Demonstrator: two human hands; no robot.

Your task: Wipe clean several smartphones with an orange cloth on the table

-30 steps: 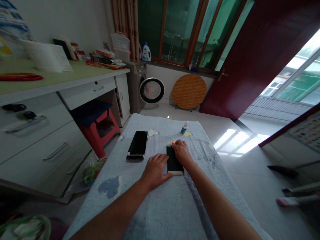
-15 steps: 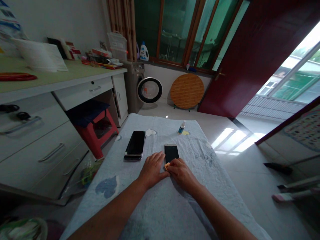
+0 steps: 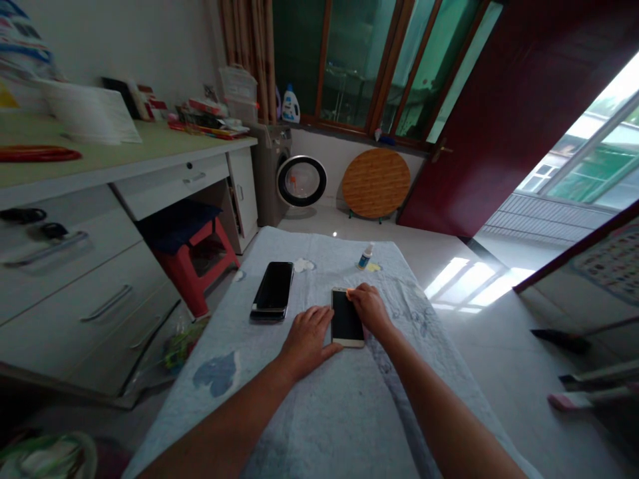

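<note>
A smartphone (image 3: pixel 347 324) with a dark screen and pale gold ends lies face up on the cloth-covered table (image 3: pixel 319 419). My left hand (image 3: pixel 308 340) rests along its left edge, fingers extended and thumb at the lower corner. Near the phone's top end, my right hand (image 3: pixel 370 307) pinches a small orange cloth (image 3: pixel 350 293) against the screen; most of the cloth is hidden by the fingers. To the left lies a stack of dark phones (image 3: pixel 272 291). Beyond the phone stands a small spray bottle (image 3: pixel 366 256) with a blue label.
A desk (image 3: pixel 190 153) with drawers runs along the left, a red stool (image 3: pixel 200 249) tucked under it. Past the table are a washing machine (image 3: pixel 269 169) with its round door ajar, a round wooden tabletop (image 3: pixel 376 183) and a dark red door (image 3: pixel 479 120).
My right hand has slid the orange cloth from the phone's lower end up to its top end. My left hand stays at the left edge.
</note>
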